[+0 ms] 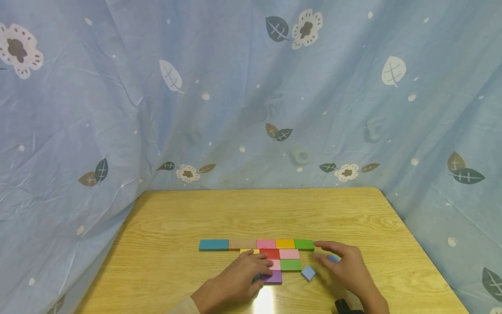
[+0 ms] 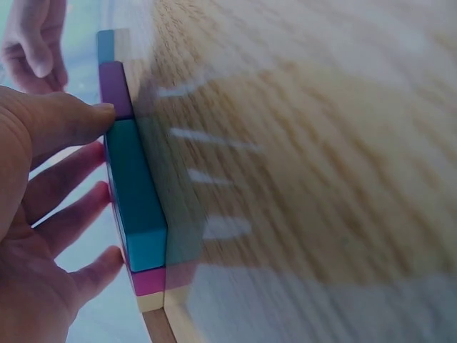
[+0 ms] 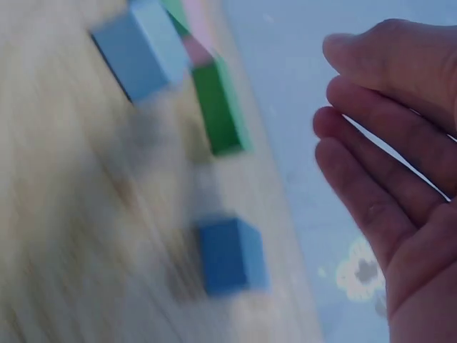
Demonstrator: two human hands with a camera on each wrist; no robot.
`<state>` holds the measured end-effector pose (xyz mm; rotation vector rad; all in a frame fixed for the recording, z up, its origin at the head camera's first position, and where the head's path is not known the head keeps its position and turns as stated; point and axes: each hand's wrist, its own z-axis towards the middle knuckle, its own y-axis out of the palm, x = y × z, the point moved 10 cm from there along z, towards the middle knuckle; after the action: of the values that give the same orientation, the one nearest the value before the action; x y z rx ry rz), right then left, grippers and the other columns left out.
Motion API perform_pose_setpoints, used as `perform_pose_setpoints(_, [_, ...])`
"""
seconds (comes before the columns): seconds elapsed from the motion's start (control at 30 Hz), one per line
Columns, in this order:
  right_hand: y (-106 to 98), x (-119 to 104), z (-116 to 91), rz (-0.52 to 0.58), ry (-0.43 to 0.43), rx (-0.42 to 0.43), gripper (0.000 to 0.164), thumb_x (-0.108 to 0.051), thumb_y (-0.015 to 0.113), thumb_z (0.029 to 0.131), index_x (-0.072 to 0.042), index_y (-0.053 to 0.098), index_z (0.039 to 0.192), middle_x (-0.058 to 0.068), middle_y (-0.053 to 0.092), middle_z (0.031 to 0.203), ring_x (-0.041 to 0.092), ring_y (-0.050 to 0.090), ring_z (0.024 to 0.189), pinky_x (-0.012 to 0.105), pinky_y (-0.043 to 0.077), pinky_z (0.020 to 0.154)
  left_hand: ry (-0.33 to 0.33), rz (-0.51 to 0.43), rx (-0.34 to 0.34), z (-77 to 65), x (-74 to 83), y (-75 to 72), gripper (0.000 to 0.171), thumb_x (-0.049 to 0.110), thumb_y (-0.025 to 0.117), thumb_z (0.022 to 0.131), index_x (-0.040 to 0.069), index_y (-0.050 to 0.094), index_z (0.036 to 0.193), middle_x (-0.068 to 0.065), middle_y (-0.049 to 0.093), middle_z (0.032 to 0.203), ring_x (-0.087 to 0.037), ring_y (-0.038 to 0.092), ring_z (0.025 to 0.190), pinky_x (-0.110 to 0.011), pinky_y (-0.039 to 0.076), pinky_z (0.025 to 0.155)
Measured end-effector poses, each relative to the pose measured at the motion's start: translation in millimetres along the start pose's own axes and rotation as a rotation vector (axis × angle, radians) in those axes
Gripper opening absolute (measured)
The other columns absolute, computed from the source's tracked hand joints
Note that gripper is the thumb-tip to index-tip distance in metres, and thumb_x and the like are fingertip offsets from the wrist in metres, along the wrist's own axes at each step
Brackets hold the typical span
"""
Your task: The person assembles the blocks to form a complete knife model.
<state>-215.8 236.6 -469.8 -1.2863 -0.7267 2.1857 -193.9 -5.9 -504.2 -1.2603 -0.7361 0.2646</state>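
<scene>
My left hand (image 1: 239,274) lies over the left part of a flat arrangement of coloured wooden blocks, its fingers spread. In the left wrist view its thumb touches the joint between a purple block (image 2: 116,89) and a teal block (image 2: 136,207), and the other fingertips are along the top side. My right hand (image 1: 351,268) hovers right of the arrangement with fingers apart and nothing between them. Beside it on the table are a light blue cube (image 1: 308,273) and another blue block (image 1: 333,258), the latter partly hidden by the hand.
The long back row runs from a blue block (image 1: 213,245) through tan, pink and yellow to a green block (image 1: 304,245). Shorter rows with red (image 1: 269,254), pink and green blocks lie in front. A patterned blue curtain (image 1: 235,109) encloses the wooden table (image 1: 176,213).
</scene>
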Motion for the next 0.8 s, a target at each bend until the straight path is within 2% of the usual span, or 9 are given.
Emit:
perform_pose_setpoints(0.13, [-17.6,20.3,-6.4,-0.003,0.084,0.008,0.034,-0.010,0.091,0.089,-0.015,0.084,0.122,0.004,0.084,0.120,0.018,0.082,0.102,0.027,0.069,0.085,-0.001,0.005,0.001,0.0,0.0,0.3,0.030,0.011,0.075,0.097,0.022,0.083,0.124,0.005,0.072,0.146,-0.023,0.063,0.145,-0.064,0.052,0.118])
perform_pose_setpoints(0.23, [-25.0,38.5,-14.4,0.001,0.182,0.010,0.034,-0.013,0.091,0.090,-0.015,0.084,0.123,0.005,0.083,0.122,0.012,0.081,0.104,0.017,0.065,0.085,0.002,0.000,0.006,0.0,0.1,-0.2,0.030,0.010,0.075,0.097,0.022,0.083,0.124,0.005,0.072,0.146,-0.022,0.064,0.145,-0.065,0.052,0.118])
perform_pose_setpoints(0.37, [-26.9,58.4,-27.2,0.012,0.312,-0.007,0.035,-0.018,0.091,0.091,-0.014,0.083,0.125,0.007,0.082,0.124,0.010,0.080,0.106,0.014,0.063,0.085,0.005,-0.005,0.011,0.0,0.2,-0.5,0.031,0.010,0.075,0.097,0.021,0.083,0.124,0.005,0.072,0.146,-0.023,0.064,0.144,-0.065,0.053,0.117])
perform_pose_setpoints(0.47, [-24.2,68.6,-35.1,0.018,0.379,-0.021,0.036,-0.022,0.091,0.091,-0.013,0.083,0.125,0.008,0.083,0.123,0.006,0.080,0.106,0.014,0.063,0.084,0.003,0.002,0.009,0.2,0.2,-0.1,0.030,0.010,0.075,0.097,0.022,0.083,0.124,0.005,0.072,0.146,-0.023,0.064,0.144,-0.064,0.053,0.118])
perform_pose_setpoints(0.63, [-18.3,75.0,-38.3,0.043,0.376,-0.008,0.034,-0.013,0.092,0.090,-0.012,0.083,0.123,0.008,0.083,0.121,-0.001,0.077,0.104,0.010,0.061,0.085,-0.001,0.007,0.004,0.1,-0.1,-0.2,0.030,0.011,0.076,0.097,0.022,0.083,0.124,0.006,0.072,0.146,-0.022,0.063,0.145,-0.064,0.052,0.118])
perform_pose_setpoints(0.8, [-13.8,76.2,-39.4,0.000,0.362,-0.016,0.035,-0.011,0.092,0.089,-0.016,0.084,0.122,0.005,0.083,0.121,-0.004,0.074,0.105,0.009,0.058,0.088,0.003,0.021,0.004,0.4,-0.1,0.9,0.030,0.011,0.076,0.098,0.022,0.083,0.124,0.005,0.072,0.146,-0.023,0.064,0.144,-0.063,0.053,0.118])
